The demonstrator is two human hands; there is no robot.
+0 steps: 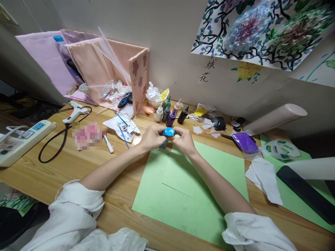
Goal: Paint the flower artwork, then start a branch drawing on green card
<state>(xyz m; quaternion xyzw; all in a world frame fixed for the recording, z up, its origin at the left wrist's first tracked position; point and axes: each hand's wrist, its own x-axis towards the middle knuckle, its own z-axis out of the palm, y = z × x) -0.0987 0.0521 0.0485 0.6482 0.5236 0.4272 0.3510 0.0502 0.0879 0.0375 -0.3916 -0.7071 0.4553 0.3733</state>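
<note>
A small blue object (168, 131) with a rounded, shiny top is held between my two hands, above the far edge of a green sheet (191, 209). My left hand (153, 137) grips it from the left with curled fingers. On the other side, my right hand (184, 139) has its fingers closed around it too. The fingers hide much of the object, and a bit of blue shows below them. A thin dark line runs across the green sheet.
Behind my hands stand several paint bottles (171, 118). Brushes (123, 134) lie on white paper to the left, near a glue gun (77, 111) and a power strip (28, 139). A purple packet (244, 143) and a black bar (305, 193) are on the right.
</note>
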